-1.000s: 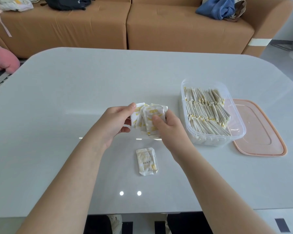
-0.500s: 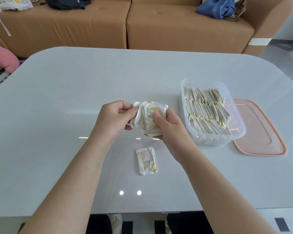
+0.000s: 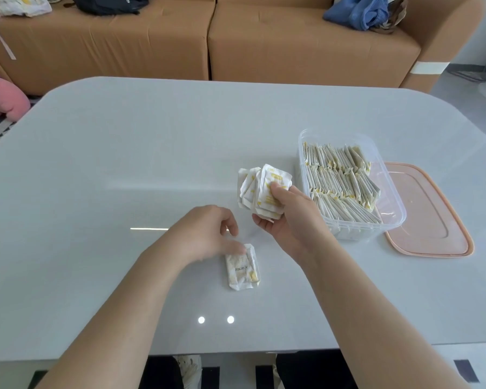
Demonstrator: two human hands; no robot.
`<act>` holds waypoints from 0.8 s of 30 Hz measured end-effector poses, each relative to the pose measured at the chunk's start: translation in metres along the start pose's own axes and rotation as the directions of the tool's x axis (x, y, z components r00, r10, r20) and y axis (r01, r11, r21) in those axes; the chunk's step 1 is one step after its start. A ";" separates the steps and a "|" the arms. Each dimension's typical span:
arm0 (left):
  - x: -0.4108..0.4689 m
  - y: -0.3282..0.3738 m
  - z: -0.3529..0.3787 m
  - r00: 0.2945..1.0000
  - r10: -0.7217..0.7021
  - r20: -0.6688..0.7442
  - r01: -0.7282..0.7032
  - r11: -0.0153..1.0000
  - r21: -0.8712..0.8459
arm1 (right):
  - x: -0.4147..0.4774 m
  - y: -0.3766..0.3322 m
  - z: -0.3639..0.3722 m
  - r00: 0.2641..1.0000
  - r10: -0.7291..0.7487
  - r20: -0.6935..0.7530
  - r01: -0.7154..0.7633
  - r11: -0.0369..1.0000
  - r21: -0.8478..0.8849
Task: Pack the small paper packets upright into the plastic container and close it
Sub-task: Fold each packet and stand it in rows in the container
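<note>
The right hand [image 3: 289,217] is closed round a bundle [image 3: 264,189] of packets, thumb across the front and fingers [image 3: 264,221] underneath, held up just left of the container [image 3: 399,209]. The left hand [image 3: 208,234] is down at the tabletop [image 3: 124,178], its fingers bent onto the far corner of one loose packet [image 3: 243,268] lying flat. It's blurred there, so I can't tell whether they pinch it or only touch. These look like light, crinkly paper things, soft in the middle with a stiffer crimped seam round the edge. Flat on a glossy top, one is probably awkward to get under, so I'd tip up a corner and take it by the seam. The bundle is fanned and uneven, and a slack squeeze could let the middle ones slide out; a firm pinch across the stack should hold, and they don't look easily hurt. In the container three rows [image 3: 340,178] stand on edge, leaning right, with space left along the right wall — that's where I'd feed the rest in. The container is thin clear plastic and likely light, so a sideways shove could skate it onto the lid [image 3: 429,217] lying flat against its right side. Between packet and container the hands have open tabletop to cross — the near edge is well back from both.
</note>
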State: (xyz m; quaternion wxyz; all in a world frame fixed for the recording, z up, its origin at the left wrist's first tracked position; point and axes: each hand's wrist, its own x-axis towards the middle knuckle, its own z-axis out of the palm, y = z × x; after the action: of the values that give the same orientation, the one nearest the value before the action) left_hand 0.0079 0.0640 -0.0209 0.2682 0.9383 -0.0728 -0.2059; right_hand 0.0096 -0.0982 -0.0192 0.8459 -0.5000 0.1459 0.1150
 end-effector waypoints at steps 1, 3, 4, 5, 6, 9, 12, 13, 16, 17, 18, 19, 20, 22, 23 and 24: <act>-0.001 0.002 0.003 1.000 0.012 0.025 -0.013 0.998 0.063 | 0.000 -0.001 0.000 1.000 0.011 -0.010 -0.011 1.000 0.011; -0.003 0.004 0.009 0.999 0.030 0.026 -0.035 0.979 0.202 | 0.001 -0.002 0.000 1.000 0.024 -0.019 -0.024 1.000 0.017; -0.003 0.005 0.011 0.999 0.046 0.018 -0.049 0.962 0.268 | 0.001 -0.002 0.000 0.999 0.028 -0.020 -0.028 0.999 0.019; -0.003 0.006 0.013 0.998 0.058 0.014 -0.059 0.946 0.317 | 0.001 -0.002 0.000 0.999 0.032 -0.018 -0.032 0.999 0.022; -0.002 0.006 0.013 0.998 0.065 0.016 -0.067 0.937 0.343 | 0.000 -0.002 0.000 0.999 0.035 -0.016 -0.034 0.999 0.023; 0.001 0.005 0.013 0.998 0.065 0.016 -0.066 0.946 0.317 | -0.001 -0.002 -0.001 0.999 0.035 -0.002 -0.035 0.999 0.014; 0.003 0.001 0.009 0.998 0.015 -0.066 -0.004 0.987 0.160 | -0.002 -0.002 -0.001 0.999 0.013 0.042 -0.012 0.999 -0.039; 0.004 -0.001 0.007 0.996 0.002 -0.089 0.010 0.991 0.135 | -0.002 -0.002 -0.001 0.998 0.006 0.062 -0.003 0.998 -0.056; 0.005 -0.005 0.004 0.995 0.004 -0.100 0.008 0.993 0.115 | -0.002 0.000 -0.002 0.995 0.003 0.100 0.007 0.995 -0.096; 0.006 -0.005 0.004 0.994 0.000 -0.106 0.011 0.994 0.106 | -0.002 0.000 -0.002 0.993 0.006 0.114 0.005 0.995 -0.103; 0.007 -0.006 0.005 0.993 -0.007 -0.120 0.018 0.996 0.088 | -0.002 0.001 -0.002 0.991 0.009 0.131 0.006 0.994 -0.112; 0.008 -0.007 0.004 0.990 -0.020 -0.140 0.028 0.998 0.059 | -0.002 0.001 -0.002 0.989 0.015 0.150 0.004 0.992 -0.125; 0.009 -0.009 0.002 0.986 -0.036 -0.164 0.038 0.999 0.014 | -0.002 0.001 -0.002 0.986 0.021 0.166 0.004 0.989 -0.146; 0.011 -0.013 -0.004 0.975 -0.084 -0.203 0.047 0.982 -0.181 | -0.002 0.002 -0.002 0.981 0.035 0.190 0.005 0.979 -0.202; 0.010 -0.012 -0.008 0.971 -0.115 -0.209 0.035 0.935 -0.352 | -0.002 0.003 -0.002 0.979 0.036 0.199 0.012 0.972 -0.234; 0.008 -0.011 -0.011 0.969 -0.143 -0.200 0.020 0.856 -0.517 | -0.002 0.005 -0.002 0.978 0.032 0.207 0.025 0.964 -0.265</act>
State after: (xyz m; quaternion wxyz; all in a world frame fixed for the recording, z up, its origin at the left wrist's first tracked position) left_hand 0.0206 0.0761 -0.0208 0.5048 0.8532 0.0560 -0.1184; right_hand 0.0055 -0.0976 -0.0232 0.7815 -0.5938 0.0403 0.1870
